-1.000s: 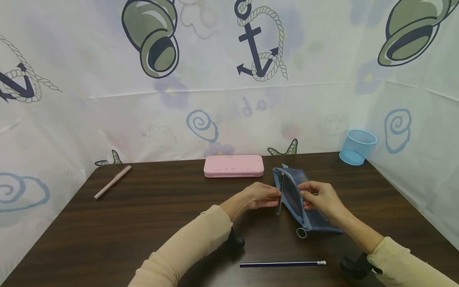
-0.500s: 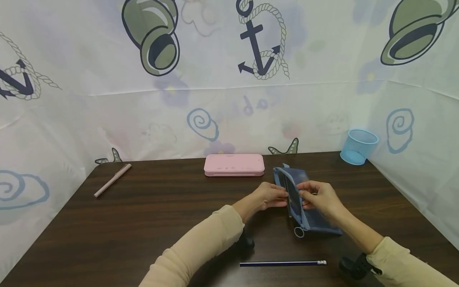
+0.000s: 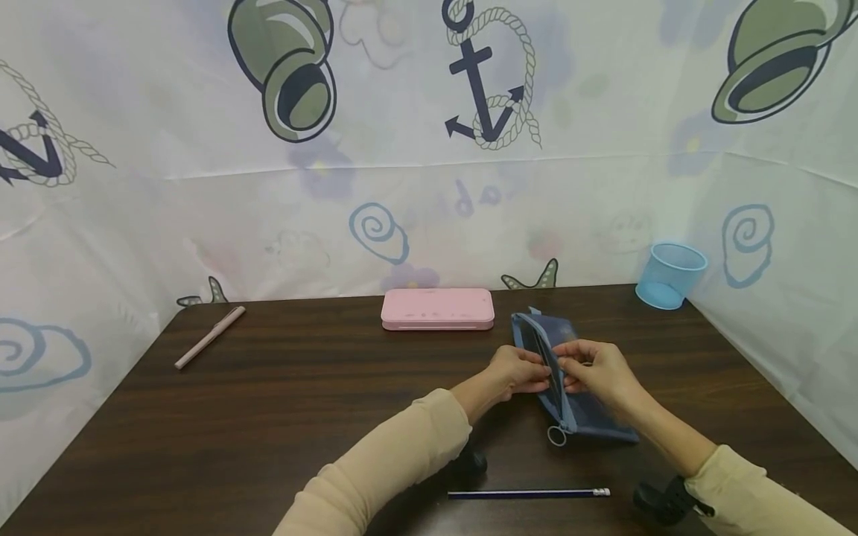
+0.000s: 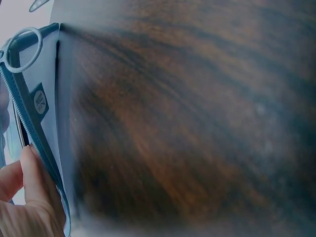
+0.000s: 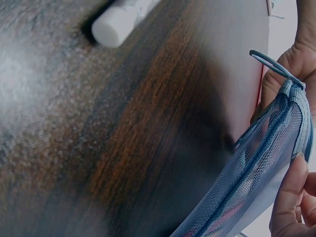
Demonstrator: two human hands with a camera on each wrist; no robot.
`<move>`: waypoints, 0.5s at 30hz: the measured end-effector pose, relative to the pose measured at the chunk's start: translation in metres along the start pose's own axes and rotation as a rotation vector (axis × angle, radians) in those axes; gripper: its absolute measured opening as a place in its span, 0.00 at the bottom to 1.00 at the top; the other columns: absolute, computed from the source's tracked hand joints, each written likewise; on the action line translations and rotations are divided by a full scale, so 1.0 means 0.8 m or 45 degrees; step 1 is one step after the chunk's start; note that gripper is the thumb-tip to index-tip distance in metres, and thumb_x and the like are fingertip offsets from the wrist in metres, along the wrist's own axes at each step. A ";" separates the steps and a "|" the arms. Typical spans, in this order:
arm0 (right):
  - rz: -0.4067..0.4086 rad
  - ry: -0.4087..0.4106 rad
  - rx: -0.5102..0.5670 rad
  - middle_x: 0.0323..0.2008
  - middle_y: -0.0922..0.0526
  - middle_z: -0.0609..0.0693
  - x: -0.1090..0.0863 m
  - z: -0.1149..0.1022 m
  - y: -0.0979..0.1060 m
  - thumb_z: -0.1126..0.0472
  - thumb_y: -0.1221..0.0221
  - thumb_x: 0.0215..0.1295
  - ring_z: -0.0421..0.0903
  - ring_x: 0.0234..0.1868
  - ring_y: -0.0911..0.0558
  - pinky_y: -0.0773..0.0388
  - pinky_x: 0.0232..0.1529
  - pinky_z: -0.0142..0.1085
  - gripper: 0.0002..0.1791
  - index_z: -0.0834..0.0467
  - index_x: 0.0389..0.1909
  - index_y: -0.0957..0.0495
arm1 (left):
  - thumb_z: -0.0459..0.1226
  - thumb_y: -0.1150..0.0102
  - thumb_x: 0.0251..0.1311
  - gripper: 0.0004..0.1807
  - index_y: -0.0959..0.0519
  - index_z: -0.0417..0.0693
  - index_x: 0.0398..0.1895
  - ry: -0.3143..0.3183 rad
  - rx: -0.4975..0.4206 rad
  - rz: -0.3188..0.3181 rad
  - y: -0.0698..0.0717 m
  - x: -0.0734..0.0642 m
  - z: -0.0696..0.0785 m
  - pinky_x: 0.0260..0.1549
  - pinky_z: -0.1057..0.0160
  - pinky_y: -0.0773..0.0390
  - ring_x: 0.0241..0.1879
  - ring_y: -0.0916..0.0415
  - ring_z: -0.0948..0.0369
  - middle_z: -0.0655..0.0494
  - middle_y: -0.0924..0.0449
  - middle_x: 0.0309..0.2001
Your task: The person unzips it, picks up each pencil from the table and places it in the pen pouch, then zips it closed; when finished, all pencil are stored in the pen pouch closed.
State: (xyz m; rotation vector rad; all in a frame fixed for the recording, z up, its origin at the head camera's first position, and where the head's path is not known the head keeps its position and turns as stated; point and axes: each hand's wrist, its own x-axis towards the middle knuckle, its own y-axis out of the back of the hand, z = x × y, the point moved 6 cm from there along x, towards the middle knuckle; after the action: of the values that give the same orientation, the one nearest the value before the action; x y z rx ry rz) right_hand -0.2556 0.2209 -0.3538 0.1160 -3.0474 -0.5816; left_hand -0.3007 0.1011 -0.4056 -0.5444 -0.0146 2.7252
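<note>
A blue mesh zip pouch (image 3: 599,417) lies on the right of the table, its zip undone and its mouth facing left. My right hand (image 3: 596,370) pinches the zip edge on the far side, thumb (image 5: 291,185) against the zipper tape in the right wrist view. At the mouth, my left hand (image 3: 515,374) has its fingertips inside, holding a slim dark pen (image 4: 20,124). In the left wrist view the pen lies behind the zipper edge, in the opening, and its lower end is hidden by the fingers. A ring pull (image 3: 557,436) hangs at the pouch's near end.
A dark blue pencil (image 3: 529,493) with a white eraser end lies near the front. Behind the hands sits a pink case (image 3: 437,310). A pale pink pen (image 3: 211,338) is at far left, a blue cup (image 3: 670,277) at the back right corner. Printed curtains enclose the table.
My left hand has moved right, carrying the pen from outside the pouch's mouth into it. The mouth looks narrower now. My right hand has kept its grip on the zip edge.
</note>
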 end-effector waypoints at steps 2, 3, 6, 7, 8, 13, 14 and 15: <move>-0.002 0.007 0.004 0.28 0.21 0.51 0.000 -0.001 0.000 0.72 0.47 0.65 0.37 0.22 0.21 0.17 0.27 0.33 0.16 0.77 0.51 0.29 | 0.25 0.40 0.56 0.12 0.23 0.30 0.44 -0.003 0.007 -0.002 -0.002 0.000 0.000 0.35 0.64 0.17 0.27 0.19 0.61 0.50 0.21 0.25; -0.004 0.009 0.006 0.28 0.21 0.52 0.000 -0.001 0.000 0.72 0.47 0.65 0.37 0.22 0.21 0.17 0.27 0.33 0.16 0.77 0.51 0.29 | 0.25 0.40 0.56 0.11 0.23 0.30 0.43 -0.007 0.010 -0.004 -0.003 0.000 -0.001 0.36 0.64 0.17 0.26 0.19 0.61 0.50 0.22 0.25; -0.008 0.012 0.011 0.29 0.21 0.52 0.000 -0.001 0.000 0.73 0.47 0.65 0.37 0.22 0.21 0.17 0.27 0.33 0.16 0.78 0.51 0.30 | 0.24 0.40 0.56 0.11 0.23 0.30 0.42 -0.013 0.015 -0.012 -0.006 -0.001 -0.002 0.36 0.64 0.17 0.28 0.18 0.59 0.50 0.22 0.25; -0.009 0.012 0.014 0.30 0.20 0.53 0.000 -0.001 0.000 0.73 0.47 0.65 0.37 0.22 0.21 0.17 0.27 0.32 0.16 0.78 0.51 0.30 | 0.24 0.40 0.56 0.11 0.23 0.30 0.43 -0.016 0.016 -0.015 -0.007 -0.001 -0.002 0.36 0.63 0.17 0.30 0.17 0.57 0.49 0.21 0.26; -0.010 0.011 0.016 0.30 0.20 0.53 0.000 -0.001 0.000 0.73 0.47 0.65 0.37 0.22 0.21 0.17 0.27 0.32 0.16 0.78 0.51 0.30 | 0.24 0.40 0.56 0.11 0.23 0.30 0.43 -0.018 0.011 -0.017 -0.008 -0.001 -0.002 0.37 0.63 0.17 0.32 0.17 0.56 0.48 0.20 0.27; -0.013 0.011 0.015 0.33 0.19 0.56 -0.001 -0.001 0.000 0.72 0.48 0.65 0.37 0.22 0.20 0.17 0.27 0.32 0.16 0.77 0.51 0.30 | 0.24 0.41 0.56 0.12 0.23 0.28 0.44 -0.025 0.015 -0.042 -0.012 -0.003 -0.001 0.39 0.61 0.18 0.38 0.17 0.51 0.43 0.18 0.32; -0.012 0.011 0.011 0.33 0.19 0.56 -0.002 -0.001 0.000 0.72 0.47 0.65 0.37 0.23 0.20 0.17 0.27 0.32 0.16 0.77 0.51 0.30 | 0.24 0.41 0.56 0.12 0.23 0.28 0.44 -0.025 0.016 -0.052 -0.012 -0.004 0.000 0.39 0.61 0.18 0.38 0.17 0.51 0.42 0.18 0.32; -0.010 0.011 0.007 0.33 0.19 0.56 -0.002 -0.001 0.000 0.72 0.47 0.65 0.38 0.23 0.20 0.17 0.27 0.32 0.16 0.77 0.51 0.30 | 0.24 0.41 0.57 0.12 0.23 0.29 0.44 -0.024 0.018 -0.064 -0.012 -0.005 0.000 0.39 0.61 0.18 0.38 0.17 0.52 0.42 0.18 0.32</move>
State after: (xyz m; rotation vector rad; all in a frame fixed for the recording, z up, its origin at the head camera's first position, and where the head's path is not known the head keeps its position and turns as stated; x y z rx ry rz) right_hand -0.2541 0.2209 -0.3526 0.1309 -3.0419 -0.5712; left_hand -0.2942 0.1085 -0.4032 -0.5074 -0.0134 2.6798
